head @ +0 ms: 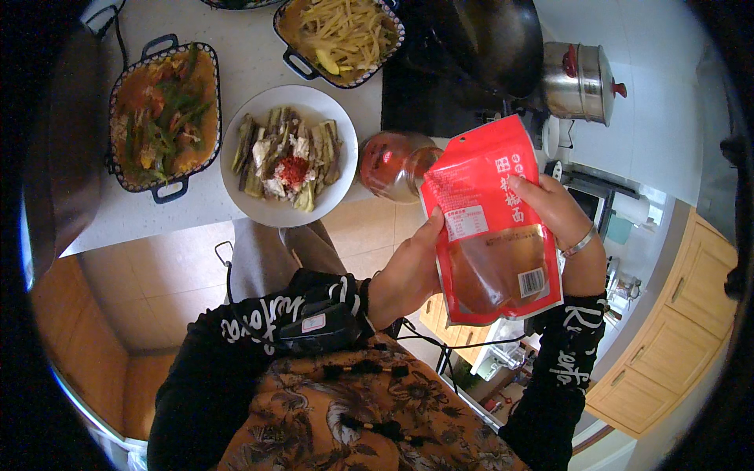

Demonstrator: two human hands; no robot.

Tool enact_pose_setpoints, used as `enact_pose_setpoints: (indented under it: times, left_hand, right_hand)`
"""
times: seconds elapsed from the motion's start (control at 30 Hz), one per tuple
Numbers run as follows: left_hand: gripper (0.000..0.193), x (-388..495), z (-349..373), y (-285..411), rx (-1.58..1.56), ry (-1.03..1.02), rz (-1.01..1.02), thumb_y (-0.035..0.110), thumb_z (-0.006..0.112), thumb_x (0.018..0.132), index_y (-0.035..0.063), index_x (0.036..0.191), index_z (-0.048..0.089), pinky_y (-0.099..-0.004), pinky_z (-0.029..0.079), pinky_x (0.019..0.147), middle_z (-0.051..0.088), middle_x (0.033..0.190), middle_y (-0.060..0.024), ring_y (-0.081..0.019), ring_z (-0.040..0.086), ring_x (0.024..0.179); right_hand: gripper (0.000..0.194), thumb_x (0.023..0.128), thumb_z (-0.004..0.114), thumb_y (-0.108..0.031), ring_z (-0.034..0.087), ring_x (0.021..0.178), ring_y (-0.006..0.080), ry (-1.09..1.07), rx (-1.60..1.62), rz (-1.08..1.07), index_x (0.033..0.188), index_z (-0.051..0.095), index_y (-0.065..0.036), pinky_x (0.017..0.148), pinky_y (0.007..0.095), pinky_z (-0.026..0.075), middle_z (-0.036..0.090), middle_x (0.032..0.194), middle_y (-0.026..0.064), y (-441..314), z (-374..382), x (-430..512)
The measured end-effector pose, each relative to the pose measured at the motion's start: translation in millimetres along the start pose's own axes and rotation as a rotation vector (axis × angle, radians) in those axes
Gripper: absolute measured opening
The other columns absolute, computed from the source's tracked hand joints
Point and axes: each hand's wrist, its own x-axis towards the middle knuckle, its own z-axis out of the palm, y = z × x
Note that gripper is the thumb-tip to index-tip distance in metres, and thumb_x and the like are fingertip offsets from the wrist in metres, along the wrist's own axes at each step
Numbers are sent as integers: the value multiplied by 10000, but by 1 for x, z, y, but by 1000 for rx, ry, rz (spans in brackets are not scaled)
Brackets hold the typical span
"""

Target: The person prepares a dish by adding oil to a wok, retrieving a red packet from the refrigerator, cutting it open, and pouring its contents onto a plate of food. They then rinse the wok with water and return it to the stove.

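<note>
My left hand (406, 279) grips the near left edge of a red plastic pouch (477, 268), thumb on its face. On the pouch's right side, my right hand (554, 209) pinches its edge. The pouch bears writing, a barcode and a see-through window with reddish-brown powder behind it. Just left of it stands a glass jar (386, 165) with red contents, its neck partly hidden by the pouch. A white plate (232, 197) near the counter's edge holds strips of cooked eggplant (330, 141), with minced garlic and a heap of red chili powder (291, 171) on top.
A two-handled dish (218, 106) of peppers in sauce stands left on the speckled counter (247, 44). Another patterned dish (277, 26) holds potato strips. Beyond the jar are a black cooktop (412, 112), a dark wok (495, 47) and a steel steamer pot (577, 82).
</note>
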Motion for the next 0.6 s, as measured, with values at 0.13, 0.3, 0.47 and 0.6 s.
enact_pose_setpoints:
  times: [0.13,0.3,0.47,0.6]
  left_hand:
    - [584,3,-1,0,-5,-25,21,497,304,956,77,1360,344,-446,329,1042,433,1369,-106,-262,434,1242]
    - [582,3,0,1,-42,-44,18,492,306,957,73,1359,347,-438,318,1052,438,1366,-107,-258,434,1241]
    - [592,3,1,1,-28,-31,32,501,315,952,69,1355,356,-436,328,1046,443,1360,-114,-255,444,1234]
    - [591,3,0,1,-49,-29,25,498,312,954,63,1352,358,-428,335,1042,446,1358,-112,-256,449,1229]
  right_hand:
    - [351,883,597,-309,673,757,153,-6,40,-8,1038,578,6,656,263,543,677,931,118,-1,0,0]
    - [369,883,597,-317,671,757,153,8,38,11,1059,572,6,658,260,542,676,927,113,-4,3,-1]
    - [347,909,548,-323,629,774,112,42,-45,28,1038,613,-8,695,253,501,664,919,62,-6,7,-2]
    - [372,893,576,-324,653,771,137,20,-15,39,1075,583,1,679,263,526,668,942,96,-6,5,-1]
